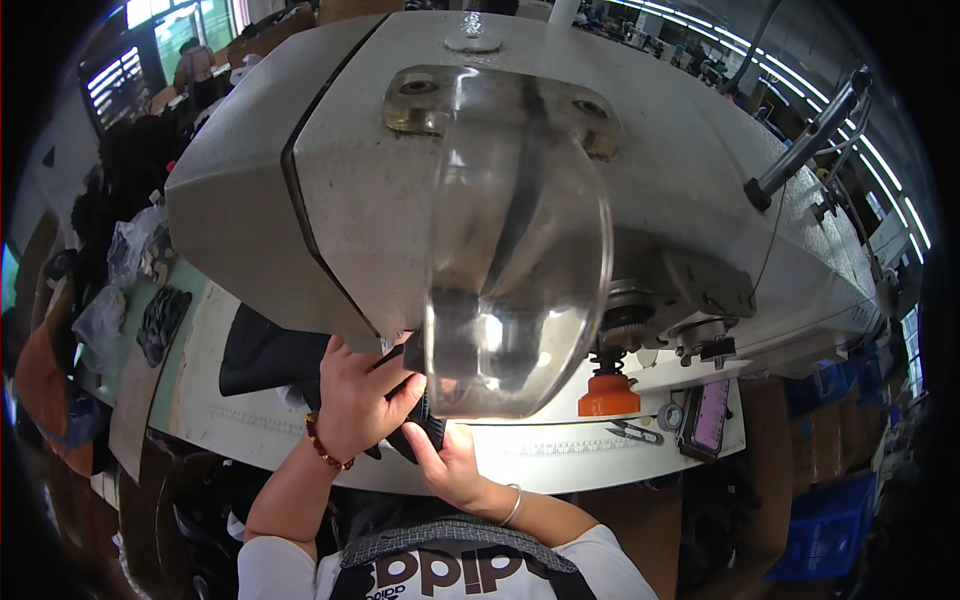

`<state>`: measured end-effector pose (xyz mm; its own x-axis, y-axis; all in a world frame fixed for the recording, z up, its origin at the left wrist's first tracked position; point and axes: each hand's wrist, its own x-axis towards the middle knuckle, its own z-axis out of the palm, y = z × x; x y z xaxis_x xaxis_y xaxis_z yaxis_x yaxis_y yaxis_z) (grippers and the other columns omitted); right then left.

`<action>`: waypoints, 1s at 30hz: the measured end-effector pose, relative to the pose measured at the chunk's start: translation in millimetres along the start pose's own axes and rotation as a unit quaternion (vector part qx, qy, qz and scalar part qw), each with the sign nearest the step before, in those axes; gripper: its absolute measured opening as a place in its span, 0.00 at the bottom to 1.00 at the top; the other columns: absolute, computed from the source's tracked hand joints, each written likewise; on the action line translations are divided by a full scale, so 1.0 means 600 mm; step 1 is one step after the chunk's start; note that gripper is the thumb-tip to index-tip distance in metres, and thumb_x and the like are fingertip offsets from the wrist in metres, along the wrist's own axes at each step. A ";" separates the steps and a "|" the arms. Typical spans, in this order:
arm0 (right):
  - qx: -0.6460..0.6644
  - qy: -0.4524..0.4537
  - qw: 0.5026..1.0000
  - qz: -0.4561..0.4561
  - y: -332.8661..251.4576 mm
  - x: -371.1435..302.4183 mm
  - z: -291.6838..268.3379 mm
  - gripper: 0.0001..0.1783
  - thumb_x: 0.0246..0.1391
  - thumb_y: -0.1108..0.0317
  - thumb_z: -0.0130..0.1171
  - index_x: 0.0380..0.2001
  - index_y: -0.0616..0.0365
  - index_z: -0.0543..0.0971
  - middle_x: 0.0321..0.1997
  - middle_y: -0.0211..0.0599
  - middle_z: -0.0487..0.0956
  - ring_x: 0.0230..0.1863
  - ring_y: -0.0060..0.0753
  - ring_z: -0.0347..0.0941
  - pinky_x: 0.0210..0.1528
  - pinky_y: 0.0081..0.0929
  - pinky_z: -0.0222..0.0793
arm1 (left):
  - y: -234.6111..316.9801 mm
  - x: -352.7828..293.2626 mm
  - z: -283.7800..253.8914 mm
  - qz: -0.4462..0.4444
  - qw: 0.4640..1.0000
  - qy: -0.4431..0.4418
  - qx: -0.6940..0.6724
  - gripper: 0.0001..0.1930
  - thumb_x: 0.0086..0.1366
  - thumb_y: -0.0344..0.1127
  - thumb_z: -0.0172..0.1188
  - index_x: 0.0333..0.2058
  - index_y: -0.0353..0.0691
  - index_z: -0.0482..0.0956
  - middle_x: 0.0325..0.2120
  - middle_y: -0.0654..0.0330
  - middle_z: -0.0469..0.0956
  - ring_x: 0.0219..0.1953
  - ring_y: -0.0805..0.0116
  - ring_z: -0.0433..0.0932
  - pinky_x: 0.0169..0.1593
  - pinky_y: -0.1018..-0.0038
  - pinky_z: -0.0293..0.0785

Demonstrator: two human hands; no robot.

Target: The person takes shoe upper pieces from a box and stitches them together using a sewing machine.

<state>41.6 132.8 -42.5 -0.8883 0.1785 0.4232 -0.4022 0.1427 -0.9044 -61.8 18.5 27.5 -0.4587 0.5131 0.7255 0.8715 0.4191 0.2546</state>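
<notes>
We are working a black workpiece (268, 362) on the pale worktop (545, 472), under the head of the sewing machine (370, 200) and close to the near edge. Its broad panel is spreading out to the left of our hands, while a ribbed dark part (433, 428) is lying between them; we are not seeing clearly whether the two are one piece.

We are bringing our hands close together. With the right hand (455, 468) we are pinching the ribbed part between thumb and fingers, the fingers partly hidden. We are bending the left hand (358, 392) over the material, thumb toward forefinger, but we cannot tell whether it is gripping or only steadying, as the fingertips are meeting dark stuff behind the clear guard (520, 270).

By its look, we are judging the piece light and not fragile. The panel is standing in a smooth curve rather than slumping, so we are expecting some springiness there; the ribbing is suggesting a better grip than the smooth panel, which may be sliding easily on the worktop. For holding, we are favouring a thumb-and-finger pinch on the ribbed edge, with a flat palm steadying the panel, fingertips well clear of the machine's working point.
</notes>
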 end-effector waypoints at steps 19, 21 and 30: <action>-0.021 -0.043 0.987 0.155 0.019 0.013 -0.016 0.09 0.66 0.72 0.55 0.44 0.66 0.79 0.33 0.28 0.80 0.34 0.20 0.73 0.39 0.23 0.71 | -0.035 -0.018 0.037 -0.026 0.999 0.021 -0.023 0.16 0.41 0.30 0.71 0.33 0.39 0.83 0.34 0.58 0.84 0.36 0.54 0.80 0.42 0.59 0.73; 0.025 -0.016 0.997 0.068 0.015 0.017 -0.018 0.10 0.66 0.72 0.55 0.45 0.66 0.79 0.35 0.29 0.81 0.36 0.20 0.73 0.41 0.23 0.71 | -0.039 -0.018 0.045 -0.035 0.998 0.024 -0.046 0.16 0.42 0.30 0.71 0.34 0.40 0.83 0.35 0.61 0.84 0.37 0.55 0.80 0.44 0.60 0.73; 0.025 0.003 1.000 0.005 0.016 0.030 -0.025 0.08 0.62 0.74 0.58 0.41 0.67 0.79 0.29 0.43 0.81 0.28 0.37 0.78 0.36 0.30 0.72 | -0.010 0.001 0.034 -0.035 0.996 0.074 -0.029 0.15 0.46 0.27 0.69 0.35 0.42 0.79 0.39 0.65 0.85 0.39 0.59 0.80 0.46 0.61 0.72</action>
<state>25.3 151.9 -42.7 -0.8911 0.1854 0.4141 -0.4036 0.0930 -0.9102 -70.8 31.5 13.2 -0.4925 0.3668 0.7893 0.8485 0.4040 0.3417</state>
